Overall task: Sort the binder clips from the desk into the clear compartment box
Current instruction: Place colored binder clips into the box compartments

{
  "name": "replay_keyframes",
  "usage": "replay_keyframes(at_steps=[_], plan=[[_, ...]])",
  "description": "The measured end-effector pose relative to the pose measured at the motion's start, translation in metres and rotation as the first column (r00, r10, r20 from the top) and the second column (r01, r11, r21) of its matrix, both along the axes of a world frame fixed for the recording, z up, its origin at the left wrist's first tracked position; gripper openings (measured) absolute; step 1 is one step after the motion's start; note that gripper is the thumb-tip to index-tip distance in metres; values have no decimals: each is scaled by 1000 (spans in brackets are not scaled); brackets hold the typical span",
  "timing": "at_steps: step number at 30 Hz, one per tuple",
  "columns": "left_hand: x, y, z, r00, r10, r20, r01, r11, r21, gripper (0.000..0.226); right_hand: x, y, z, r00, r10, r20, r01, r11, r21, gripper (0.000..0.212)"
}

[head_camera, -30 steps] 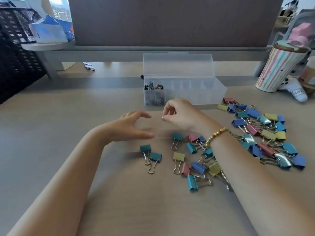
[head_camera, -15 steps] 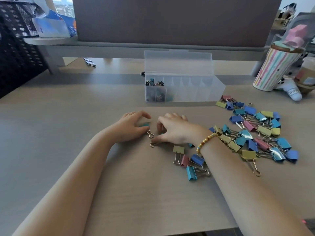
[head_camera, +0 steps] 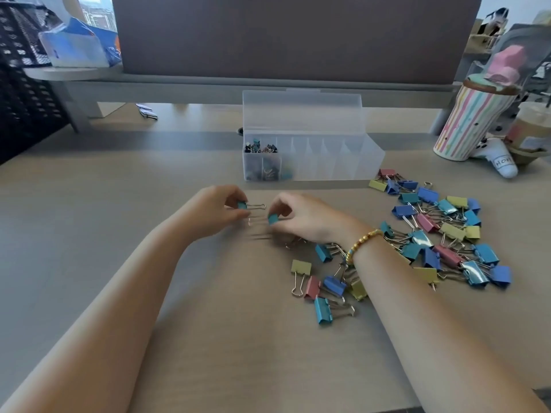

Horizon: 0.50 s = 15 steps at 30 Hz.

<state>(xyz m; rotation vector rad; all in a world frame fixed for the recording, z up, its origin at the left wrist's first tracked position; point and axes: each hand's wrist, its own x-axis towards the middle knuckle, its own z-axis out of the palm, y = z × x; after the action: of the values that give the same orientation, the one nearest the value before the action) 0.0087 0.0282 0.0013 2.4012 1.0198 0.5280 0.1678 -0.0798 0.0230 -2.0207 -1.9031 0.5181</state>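
Just in front of the clear compartment box (head_camera: pixel 313 156), above the bare middle of the desk (head_camera: pixel 89 234), both hands are lifted a little and each pinches a teal binder clip. Thumb and fingertips of the left hand (head_camera: pixel 213 211) are closed on the body of one teal clip (head_camera: pixel 243 205), whose wire handles stick out to the right toward the other hand. Facing it and close by, the right hand (head_camera: pixel 304 217) curls its fingers and pinches a second teal clip (head_camera: pixel 272 219) at its body, the wire handles pointing left; they look blurred. The two clips sit near each other between the hands without clearly touching. A beaded gold bracelet (head_camera: pixel 360 244) circles the right wrist. Under and beside that forearm lies a small scatter of clips (head_camera: pixel 325 289) in yellow, pink, blue and teal, flat on the desk. Farther right a larger pile of coloured clips (head_camera: pixel 441 231) spreads from the box's right end toward the desk edge. The box stands with its lid (head_camera: pixel 301 110) upright behind it; its leftmost compartments already hold a heap of small clips (head_camera: pixel 262 149), while the dividers to the right show only clear plastic. Behind the box runs a grey shelf riser (head_camera: pixel 208 87). At far right stands a striped cup (head_camera: pixel 474 120).
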Motion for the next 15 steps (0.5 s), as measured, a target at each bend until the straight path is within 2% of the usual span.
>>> replay_keyframes(at_steps=[2, 4, 7, 9, 10, 11, 15], plan=[[14, 8, 8, 993, 48, 104, -47, 999, -13, 22, 11, 9, 9, 964, -64, -257, 87, 993, 77, 22], [31, 16, 17, 971, 94, 222, -88, 995, -38, 19, 26, 17, 18, 867, -96, -489, 178, 976, 124, 21], [53, 23, 27, 923, 121, 364, -106, 993, -59, 19, 48, 27, 25, 571, -119, -812, 350, 930, 110, 15], [62, 26, 29, 900, 147, 410, -135, 989, -58, 18, 62, 35, 26, 413, -117, -903, 438, 895, 84, 21], [66, 29, 29, 890, 156, 428, -144, 988, -59, 16, 68, 39, 26, 397, -124, -910, 467, 880, 84, 25], [69, 32, 29, 883, 162, 441, -152, 987, -58, 15, 74, 43, 27, 428, -140, -893, 484, 870, 95, 27], [84, 50, 33, 869, 189, 458, -191, 981, -42, 21, 89, 65, 38, 749, -247, -615, 479, 843, 244, 30]])
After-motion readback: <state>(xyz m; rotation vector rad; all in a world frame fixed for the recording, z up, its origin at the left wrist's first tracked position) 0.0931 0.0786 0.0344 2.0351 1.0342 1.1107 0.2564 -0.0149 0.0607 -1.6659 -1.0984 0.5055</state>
